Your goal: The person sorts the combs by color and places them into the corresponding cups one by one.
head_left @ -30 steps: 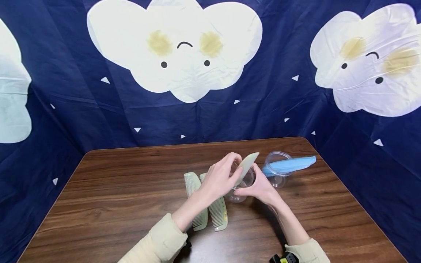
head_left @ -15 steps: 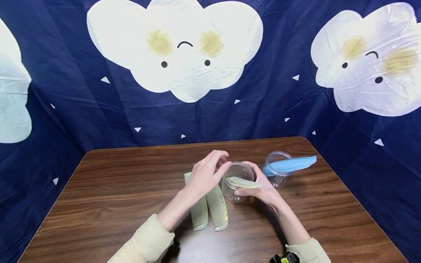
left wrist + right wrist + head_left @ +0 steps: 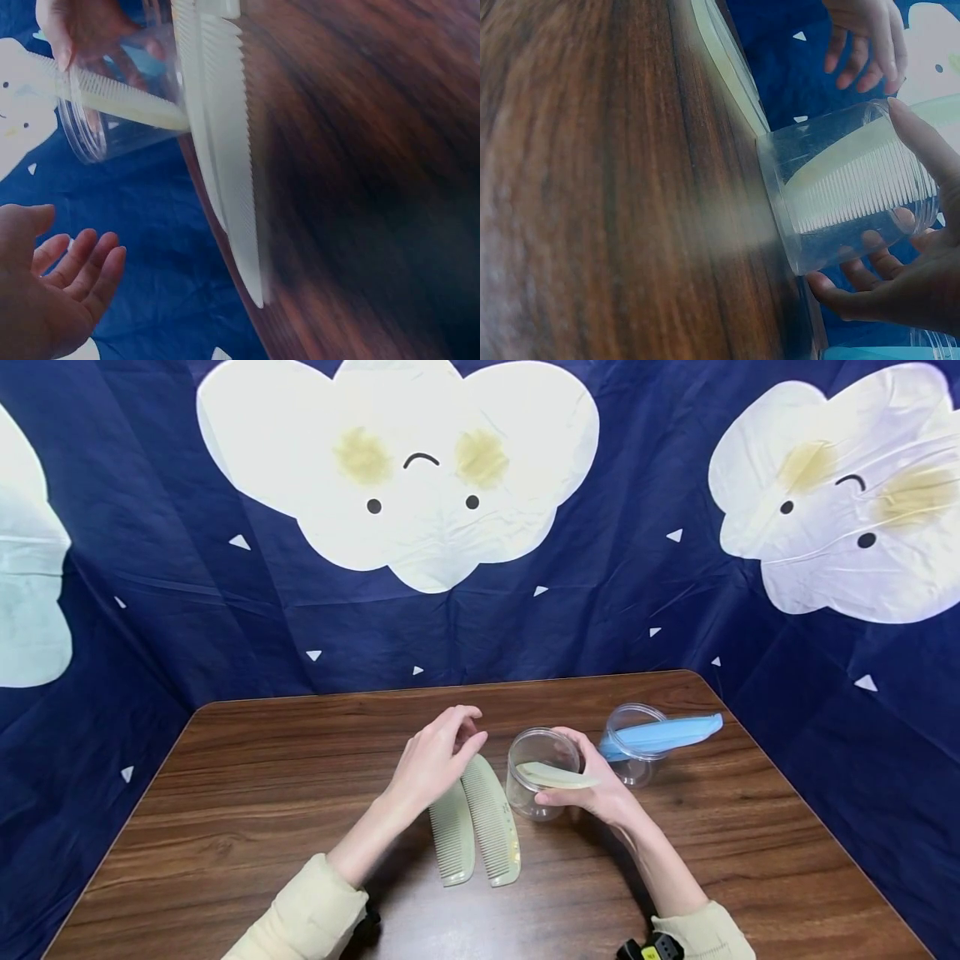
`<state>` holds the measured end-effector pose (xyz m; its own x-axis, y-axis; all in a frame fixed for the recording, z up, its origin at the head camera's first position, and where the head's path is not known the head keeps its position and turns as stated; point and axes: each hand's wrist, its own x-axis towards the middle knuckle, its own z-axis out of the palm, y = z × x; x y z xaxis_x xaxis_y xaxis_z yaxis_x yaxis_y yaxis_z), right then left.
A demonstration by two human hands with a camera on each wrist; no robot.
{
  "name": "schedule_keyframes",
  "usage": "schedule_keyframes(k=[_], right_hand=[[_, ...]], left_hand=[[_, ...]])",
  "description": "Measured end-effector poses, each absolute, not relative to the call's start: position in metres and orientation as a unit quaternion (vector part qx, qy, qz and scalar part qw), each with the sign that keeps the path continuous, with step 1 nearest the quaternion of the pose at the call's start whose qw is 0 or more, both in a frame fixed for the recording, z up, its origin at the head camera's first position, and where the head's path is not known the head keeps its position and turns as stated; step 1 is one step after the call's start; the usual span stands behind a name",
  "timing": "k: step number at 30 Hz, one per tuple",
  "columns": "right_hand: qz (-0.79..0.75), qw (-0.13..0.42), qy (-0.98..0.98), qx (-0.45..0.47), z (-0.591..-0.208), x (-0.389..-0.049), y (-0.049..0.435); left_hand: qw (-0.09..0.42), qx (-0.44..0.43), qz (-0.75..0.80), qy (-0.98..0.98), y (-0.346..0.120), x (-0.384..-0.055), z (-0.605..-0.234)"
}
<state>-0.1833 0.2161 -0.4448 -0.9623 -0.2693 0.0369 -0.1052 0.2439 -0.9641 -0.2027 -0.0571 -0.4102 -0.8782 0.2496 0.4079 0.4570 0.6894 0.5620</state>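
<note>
My right hand (image 3: 596, 781) holds a clear plastic jar (image 3: 528, 797) by its side, thumb near the rim and fingers around the far wall. Inside the jar leans a pale green comb (image 3: 847, 184), one end poking out past the rim. My left hand (image 3: 435, 762) hovers above two more pale green combs, with nothing in its loosely bent fingers. Those are the left comb (image 3: 453, 839) and the right comb (image 3: 495, 831), lying side by side on the table; the left hand partly covers their far ends in the head view.
A second clear jar (image 3: 633, 772) stands to the right, with a folded light blue item (image 3: 667, 735) sticking out of it. The brown wooden table (image 3: 247, 810) ends at a dark blue curtain (image 3: 360, 635) with white cloud shapes.
My left hand has let go of the comb, which now leans in the jar, and has moved left over the other combs. The right hand stays on the jar.
</note>
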Motion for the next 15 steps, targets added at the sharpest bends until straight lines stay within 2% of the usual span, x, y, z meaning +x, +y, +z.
schedule_keyframes(k=[15], right_hand=[[-0.600,0.072,0.788,-0.121,-0.445,-0.183,0.217]], left_hand=[[0.060,-0.122,-0.306,-0.942,-0.085,-0.216,-0.430]])
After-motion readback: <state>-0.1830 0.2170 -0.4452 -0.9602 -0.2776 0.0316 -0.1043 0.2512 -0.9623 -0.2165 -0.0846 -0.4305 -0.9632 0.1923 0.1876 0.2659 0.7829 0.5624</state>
